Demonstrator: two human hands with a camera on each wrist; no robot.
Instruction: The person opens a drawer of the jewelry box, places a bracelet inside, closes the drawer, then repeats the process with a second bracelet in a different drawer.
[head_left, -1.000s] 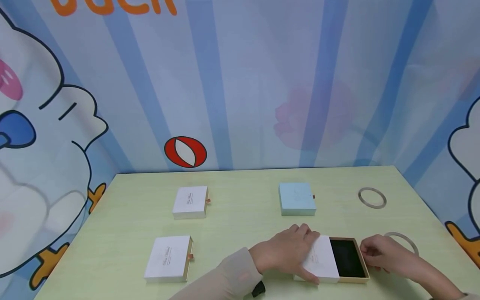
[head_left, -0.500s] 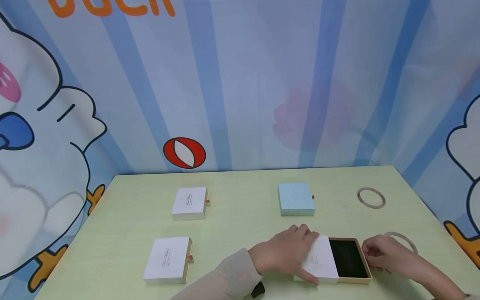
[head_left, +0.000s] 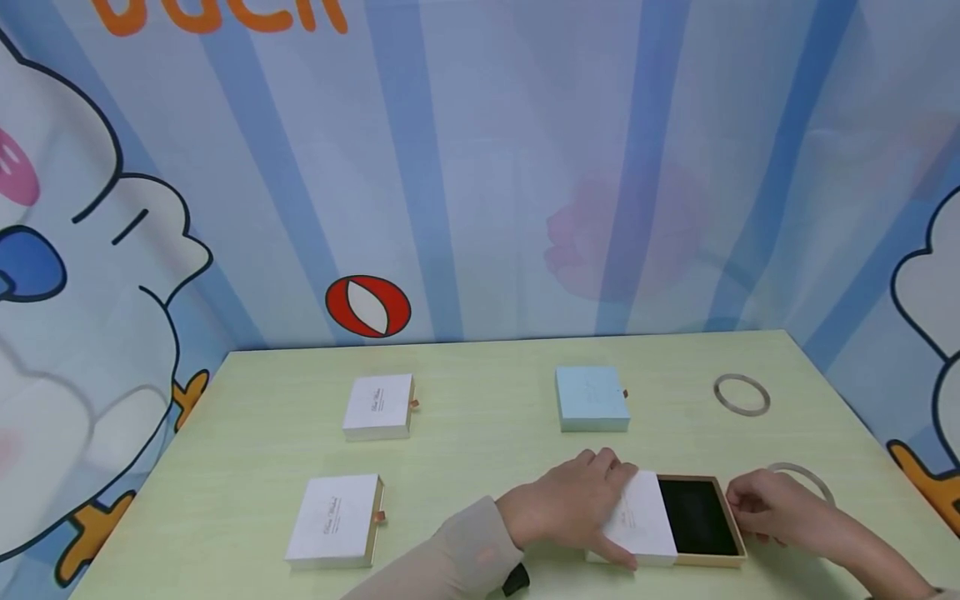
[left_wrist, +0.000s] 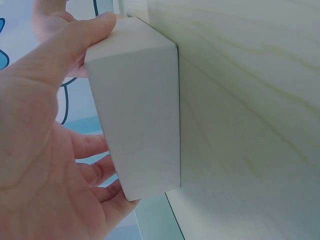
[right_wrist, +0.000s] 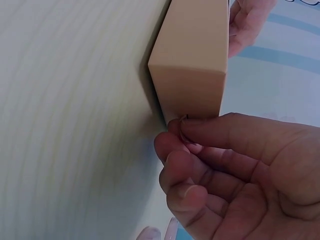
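Observation:
In the head view, a white drawer box with a printed sleeve lies at the front right of the table, partly pulled out. My left hand grips the sleeve, with the thumb on its near side and the fingers on its far side, as the left wrist view shows. The tan drawer sticks out to the right, and its black-lined inside shows nothing lying in it. My right hand pinches a small ribbon tab at the drawer's end, mostly hidden by the fingertips.
Two white boxes with orange tabs stand on the left, and a light blue box sits behind my left hand. One grey bangle-like ring lies at the back right. Another ring is partly behind my right hand.
The drawer has slid slightly farther right out of its sleeve, with my right hand moving along. My left hand has stayed on the sleeve.

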